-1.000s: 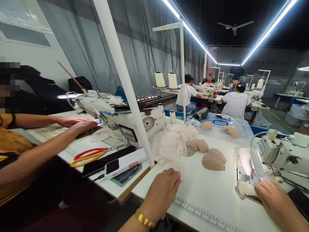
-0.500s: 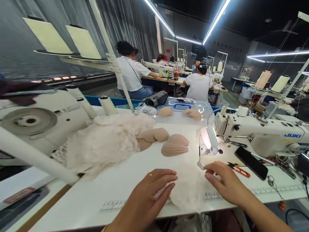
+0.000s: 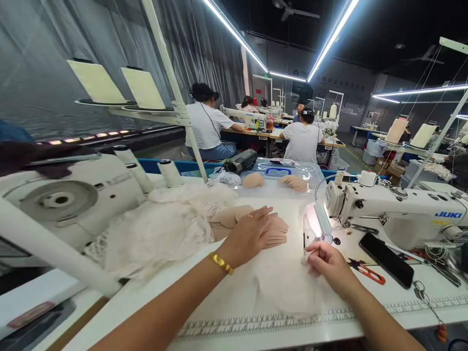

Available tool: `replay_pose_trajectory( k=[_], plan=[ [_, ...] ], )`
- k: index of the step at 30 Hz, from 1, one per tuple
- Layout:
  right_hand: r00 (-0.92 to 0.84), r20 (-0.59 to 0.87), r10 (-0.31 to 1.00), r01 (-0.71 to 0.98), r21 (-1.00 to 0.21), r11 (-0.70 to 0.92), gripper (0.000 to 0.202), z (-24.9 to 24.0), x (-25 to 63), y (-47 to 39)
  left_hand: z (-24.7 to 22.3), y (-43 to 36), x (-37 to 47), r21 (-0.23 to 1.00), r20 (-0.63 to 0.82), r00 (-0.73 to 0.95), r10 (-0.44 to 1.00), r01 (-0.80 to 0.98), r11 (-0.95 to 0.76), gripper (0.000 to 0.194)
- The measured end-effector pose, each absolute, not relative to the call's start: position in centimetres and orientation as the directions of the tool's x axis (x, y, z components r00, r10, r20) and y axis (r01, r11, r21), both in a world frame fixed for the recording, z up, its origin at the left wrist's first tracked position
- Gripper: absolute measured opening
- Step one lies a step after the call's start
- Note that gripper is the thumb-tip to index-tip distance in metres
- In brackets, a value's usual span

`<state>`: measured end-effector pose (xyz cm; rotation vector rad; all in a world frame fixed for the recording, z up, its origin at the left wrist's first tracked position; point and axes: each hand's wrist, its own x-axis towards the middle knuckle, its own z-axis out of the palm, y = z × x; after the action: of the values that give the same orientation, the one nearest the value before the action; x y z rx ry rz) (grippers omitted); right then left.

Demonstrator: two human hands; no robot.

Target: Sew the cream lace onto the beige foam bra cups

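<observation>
My left hand [image 3: 250,236], with a gold bracelet at the wrist, reaches over the fanned stack of pinkish pads [image 3: 277,229], fingers spread on or just above it. My right hand [image 3: 327,263] is by the front of the sewing machine [image 3: 395,200], thumb and forefinger pinched at the edge of a sheer white fabric [image 3: 287,285]. What lies between those fingertips is too small to make out. The white fabric lies flat on the table between my forearms. More beige pads [image 3: 230,217] rest left of the pinkish stack, partly against a heap of cream lace [image 3: 157,234].
Right of my right hand lie orange snips [image 3: 369,273] and a black phone [image 3: 387,258]. A ruler strip [image 3: 252,324] runs along the front edge. Behind is a clear plastic box lid [image 3: 256,190] with pads. A white pole [image 3: 58,248] crosses the left. Two people sit ahead.
My left hand has moved forward from the white fabric to the pinkish pads. My right hand stays near the machine, its fingers now drawn together. The camera view has tilted up slightly.
</observation>
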<state>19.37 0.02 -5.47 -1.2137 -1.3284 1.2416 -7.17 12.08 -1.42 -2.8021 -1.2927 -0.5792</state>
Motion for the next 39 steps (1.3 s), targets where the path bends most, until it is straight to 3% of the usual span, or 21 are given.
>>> replay_pose_trajectory(
  k=[8,12,15,18,21,24,26,29,31,32,36,37,39],
  plan=[
    [-0.084,-0.019,0.996,0.046,-0.999,-0.015,0.041,-5.8,19.1,0.3,0.0,16.8,-5.8,0.133,0.186,0.668,0.721,0.710,-0.692,0.037],
    [-0.078,-0.029,0.997,0.051,-0.998,-0.026,0.038,-5.7,19.1,0.4,0.9,16.5,-5.6,0.163,0.234,0.635,0.736,0.721,-0.674,0.041],
    [-0.064,-0.027,0.998,0.043,-0.999,-0.025,0.035,-5.5,19.2,0.3,2.1,14.8,-5.3,0.196,0.350,0.576,0.739,0.726,-0.659,0.046],
    [-0.058,-0.030,0.998,0.039,-0.999,-0.028,0.032,-5.3,19.2,0.2,3.0,11.5,-5.2,0.309,0.401,0.520,0.754,0.698,-0.646,0.045],
    [-0.055,-0.034,0.998,0.040,-0.999,-0.032,0.035,-5.1,19.2,0.1,2.7,7.8,-5.1,0.510,0.270,0.585,0.765,0.586,-0.629,0.040],
    [-0.057,0.000,0.998,0.028,-1.000,0.002,0.039,-5.0,19.2,-0.1,1.4,5.0,-4.6,0.560,0.145,0.643,0.752,0.573,-0.599,0.040],
    [-0.065,0.043,0.997,0.027,-0.999,0.044,0.037,-5.0,19.1,-0.3,0.5,4.1,-4.0,0.510,0.120,0.640,0.759,0.616,-0.600,0.037],
    [-0.092,0.118,0.989,0.073,-0.990,0.125,0.032,-4.8,18.9,-1.0,0.1,3.9,-3.0,0.453,0.254,0.663,0.704,0.562,-0.692,0.020],
    [-0.135,0.208,0.969,0.149,-0.962,0.227,0.029,-4.4,18.9,-1.7,0.5,4.4,-2.4,0.478,0.306,0.737,0.603,0.429,-0.766,0.035],
    [-0.154,0.271,0.950,0.196,-0.934,0.298,0.029,-4.0,18.9,-2.0,0.8,4.7,-2.1,0.511,0.263,0.788,0.557,0.376,-0.773,0.042],
    [-0.088,0.599,0.796,0.434,-0.696,0.572,0.028,-2.7,19.1,-3.0,2.1,6.2,-2.0,0.569,-0.013,0.841,0.541,0.451,-0.687,0.007],
    [-0.056,0.669,0.741,0.496,-0.626,0.602,0.027,-2.5,19.1,-3.0,2.3,6.5,-2.3,0.548,-0.001,0.812,0.584,0.489,-0.679,0.006],
    [-0.029,0.758,0.651,0.574,-0.521,0.632,0.027,-2.4,18.9,-2.8,2.4,6.9,-3.1,0.468,0.176,0.712,0.680,0.547,-0.694,0.005]
  ],
)
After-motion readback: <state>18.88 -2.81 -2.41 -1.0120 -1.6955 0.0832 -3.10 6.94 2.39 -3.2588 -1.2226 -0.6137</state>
